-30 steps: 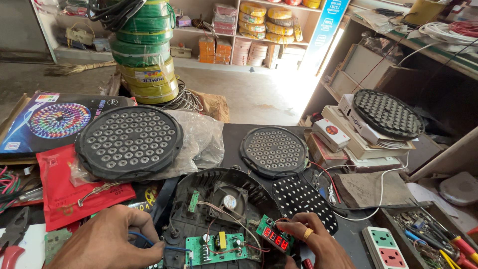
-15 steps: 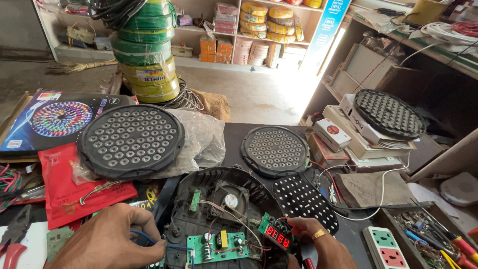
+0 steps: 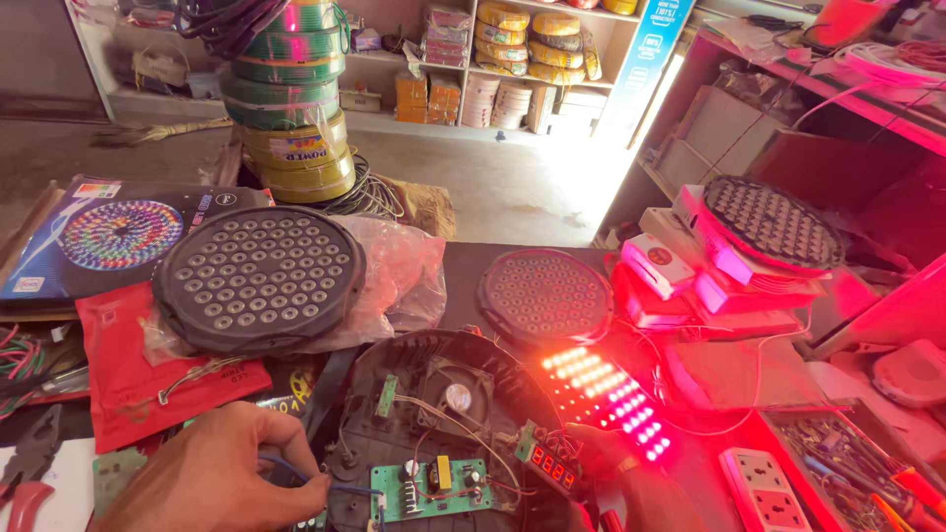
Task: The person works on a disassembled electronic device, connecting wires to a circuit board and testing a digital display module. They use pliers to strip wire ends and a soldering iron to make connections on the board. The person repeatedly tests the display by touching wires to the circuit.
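An opened round black light housing (image 3: 434, 394) lies in front of me, with a small fan (image 3: 455, 396), a green circuit board (image 3: 434, 490) and loose wires inside. My left hand (image 3: 212, 473) pinches a thin blue wire (image 3: 335, 486) at the housing's left edge. My right hand (image 3: 631, 483) grips a small display module (image 3: 552, 466) showing red digits. Beside it an LED panel (image 3: 606, 397) glows bright red.
Two round black perforated light covers (image 3: 258, 279) (image 3: 544, 294) lie behind, the left one on a plastic bag. A third (image 3: 772, 222) sits on stacked boxes at right. Coiled wire spools (image 3: 291, 99), pliers (image 3: 30, 463), a socket strip (image 3: 774, 490) and a tool tray (image 3: 867, 473) surround the bench.
The LED panel has lit up red, flooding the right side with red light. My left hand has closed on the blue wire. My right hand stays on the display module.
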